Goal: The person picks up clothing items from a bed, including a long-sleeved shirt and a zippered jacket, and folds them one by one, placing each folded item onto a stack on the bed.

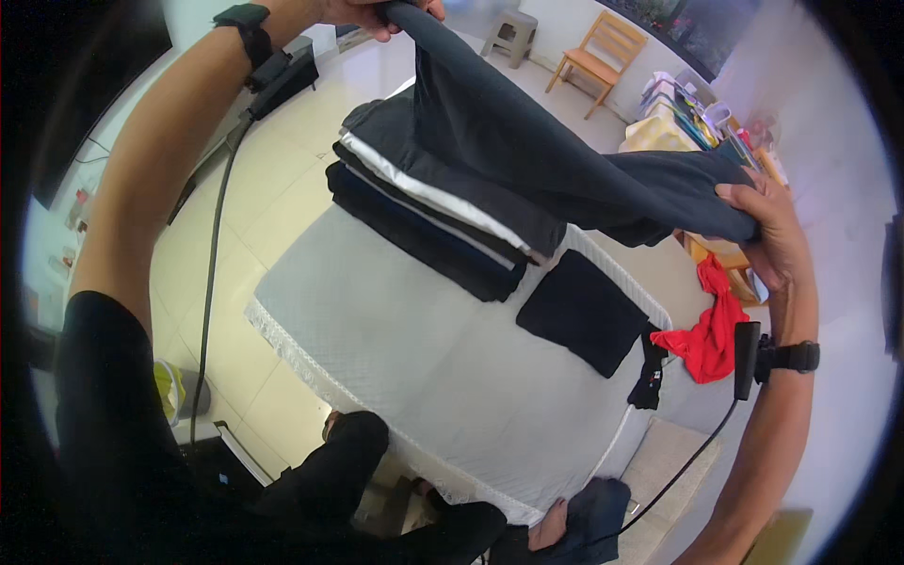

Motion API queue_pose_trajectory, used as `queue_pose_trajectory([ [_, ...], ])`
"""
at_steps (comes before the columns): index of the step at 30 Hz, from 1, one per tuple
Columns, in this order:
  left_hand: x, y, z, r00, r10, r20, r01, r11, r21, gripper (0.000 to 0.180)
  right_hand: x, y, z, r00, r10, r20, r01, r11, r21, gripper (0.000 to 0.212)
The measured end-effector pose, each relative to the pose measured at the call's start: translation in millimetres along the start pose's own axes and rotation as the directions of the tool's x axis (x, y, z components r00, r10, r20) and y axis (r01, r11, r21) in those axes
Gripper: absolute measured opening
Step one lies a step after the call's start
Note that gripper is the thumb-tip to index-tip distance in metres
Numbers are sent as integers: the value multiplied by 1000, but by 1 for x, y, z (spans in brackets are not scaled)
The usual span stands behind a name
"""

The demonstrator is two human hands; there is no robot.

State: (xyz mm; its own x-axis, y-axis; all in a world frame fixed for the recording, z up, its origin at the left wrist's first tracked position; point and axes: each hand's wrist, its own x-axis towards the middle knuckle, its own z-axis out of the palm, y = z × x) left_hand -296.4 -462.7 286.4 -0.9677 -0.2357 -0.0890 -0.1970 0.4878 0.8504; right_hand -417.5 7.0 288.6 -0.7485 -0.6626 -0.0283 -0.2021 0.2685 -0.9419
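Observation:
Stretched between my two hands is a dark grey garment, lifted over the far side of a cloth-covered table; which kind of garment it is I cannot tell. My left hand grips one end at the top edge of the view, partly cut off. At the far right my right hand is closed round the other end, thumb on top. Below the garment lies a stack of folded clothes in black, white and grey, partly hidden by it. A folded black garment rests to the stack's right.
A small black cloth and a red garment lie at the table's right side. Beyond stand a wooden chair, a grey stool and a cluttered side table. A bin is on the left floor.

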Motion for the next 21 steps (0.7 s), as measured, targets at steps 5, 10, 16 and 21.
queue_pose_trajectory([
  [5,54,-7,-26,965,132,-228,-151,986,-66,22,56,-7,-3,988,-69,-137,73,997,24,33],
  [10,110,-89,-49,871,404,-280,-393,914,100,24,106,32,15,936,-96,-340,132,988,86,41],
  [16,124,-255,33,963,-76,-260,68,997,-40,16,130,206,109,934,270,-233,-169,911,377,50],
  [21,128,-320,38,948,-56,-312,92,990,103,16,118,256,153,930,349,-118,-252,837,486,44],
])
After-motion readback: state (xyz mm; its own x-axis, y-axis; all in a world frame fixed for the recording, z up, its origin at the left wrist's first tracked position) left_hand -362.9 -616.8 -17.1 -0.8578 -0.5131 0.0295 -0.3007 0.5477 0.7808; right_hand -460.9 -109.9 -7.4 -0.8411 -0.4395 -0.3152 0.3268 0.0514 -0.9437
